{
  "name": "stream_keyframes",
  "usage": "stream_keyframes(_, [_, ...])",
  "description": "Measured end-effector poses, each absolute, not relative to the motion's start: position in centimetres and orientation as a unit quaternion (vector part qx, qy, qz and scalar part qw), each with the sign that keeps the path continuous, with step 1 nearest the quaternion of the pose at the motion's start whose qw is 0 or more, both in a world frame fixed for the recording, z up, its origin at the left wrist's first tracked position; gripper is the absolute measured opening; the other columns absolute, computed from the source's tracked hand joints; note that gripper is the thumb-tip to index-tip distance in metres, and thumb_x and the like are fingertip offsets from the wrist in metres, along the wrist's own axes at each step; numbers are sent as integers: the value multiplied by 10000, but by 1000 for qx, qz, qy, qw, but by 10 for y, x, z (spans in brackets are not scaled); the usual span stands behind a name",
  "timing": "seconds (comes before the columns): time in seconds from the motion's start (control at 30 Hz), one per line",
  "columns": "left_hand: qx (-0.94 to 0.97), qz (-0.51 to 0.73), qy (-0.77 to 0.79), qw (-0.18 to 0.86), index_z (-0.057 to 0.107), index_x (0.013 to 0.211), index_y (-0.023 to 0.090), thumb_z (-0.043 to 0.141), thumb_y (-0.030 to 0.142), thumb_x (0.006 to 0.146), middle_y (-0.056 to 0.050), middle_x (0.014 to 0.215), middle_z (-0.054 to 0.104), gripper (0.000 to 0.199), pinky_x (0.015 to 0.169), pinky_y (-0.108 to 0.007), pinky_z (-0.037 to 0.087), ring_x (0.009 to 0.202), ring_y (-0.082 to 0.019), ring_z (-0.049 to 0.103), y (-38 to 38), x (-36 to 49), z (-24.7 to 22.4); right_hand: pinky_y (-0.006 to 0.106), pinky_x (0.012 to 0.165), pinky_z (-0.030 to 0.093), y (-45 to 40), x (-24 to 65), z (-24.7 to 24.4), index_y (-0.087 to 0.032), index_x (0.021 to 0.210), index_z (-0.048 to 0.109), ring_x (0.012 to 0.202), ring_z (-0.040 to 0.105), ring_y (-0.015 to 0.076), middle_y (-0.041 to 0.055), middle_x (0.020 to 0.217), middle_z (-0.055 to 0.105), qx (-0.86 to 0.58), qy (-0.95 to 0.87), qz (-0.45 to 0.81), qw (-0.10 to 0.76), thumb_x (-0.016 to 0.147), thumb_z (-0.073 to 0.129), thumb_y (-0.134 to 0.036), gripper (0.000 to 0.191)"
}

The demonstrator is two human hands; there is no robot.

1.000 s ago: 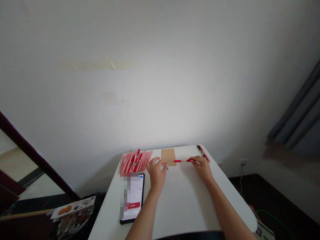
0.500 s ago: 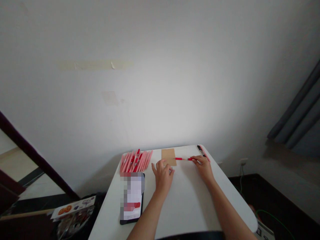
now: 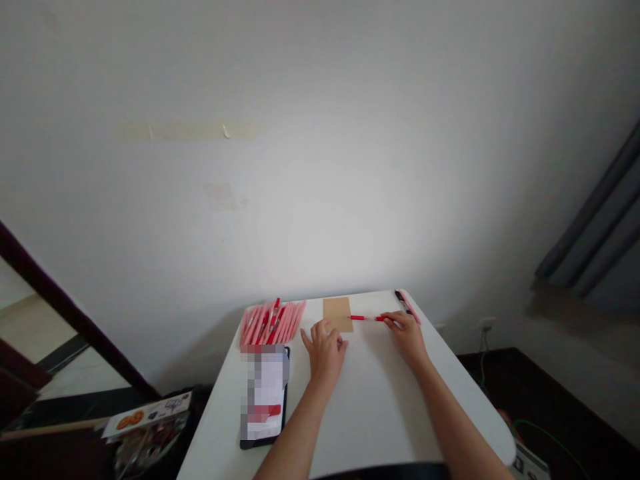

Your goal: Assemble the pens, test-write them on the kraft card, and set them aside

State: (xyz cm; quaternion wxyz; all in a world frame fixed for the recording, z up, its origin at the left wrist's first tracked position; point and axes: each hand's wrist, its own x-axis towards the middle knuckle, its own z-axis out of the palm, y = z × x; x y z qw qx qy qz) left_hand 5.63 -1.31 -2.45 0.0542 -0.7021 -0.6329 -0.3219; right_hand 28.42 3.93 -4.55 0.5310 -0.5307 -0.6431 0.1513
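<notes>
A slim red pen with a pale middle section (image 3: 367, 318) lies level, its tip over the right edge of a square brown card (image 3: 338, 307). My right hand (image 3: 404, 333) pinches the pen's right end between thumb and fingers. On the card's near-left corner rests my left hand (image 3: 327, 350), its thumb and fingers apart and nothing visible in them. To the left is a bunch of pink and red pens or sticks (image 3: 273, 323), laid side by side.
In front of the bunch lies a phone (image 3: 265, 400) with a blurred screen. A black pen and a pink stick (image 3: 407, 305) sit at the far right corner of the white table (image 3: 380, 413). The wall (image 3: 320, 200) rises behind. Left of the table stands a bag of clutter (image 3: 153, 443).
My left hand has shifted very slightly left, fingers still apart. The right hand and the pen have stayed in place.
</notes>
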Motion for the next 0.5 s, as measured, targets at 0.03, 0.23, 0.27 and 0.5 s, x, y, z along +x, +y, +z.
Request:
stream_keyframes(0.03, [-702,-322,-633,56,640,737,222,726,258,701,-43,1210,539,100,1112,-650,155,1209,-253,443,-13,56,-25,412,889,428,40,284,-46,-243,859,746,905,626,250,74,926,728,-531,-643,150,532,823,555,-476,303])
stream_keyframes(0.23, [-703,-322,-632,60,649,737,223,710,257,716,-52,1219,540,73,1103,-667,160,1212,-256,438,-13,57,-25,413,883,426,39,283,-45,-245,852,747,901,628,253,76,916,731,-531,-643,147,533,821,559,-484,306])
stream_keyframes(0.27, [-703,-322,-632,59,652,740,224,708,255,718,-52,1219,541,67,1101,-667,165,1213,-257,438,-13,57,-25,415,885,423,38,283,-44,-243,852,747,904,627,254,77,919,731,-532,-641,147,533,822,558,-484,307])
stream_keyframes(0.5, [-701,-314,-637,60,661,756,225,718,255,708,-50,1215,548,80,1105,-667,152,1210,-261,442,-12,57,-22,423,897,409,36,282,-43,-240,850,745,917,622,258,80,933,731,-538,-639,144,531,825,548,-486,317])
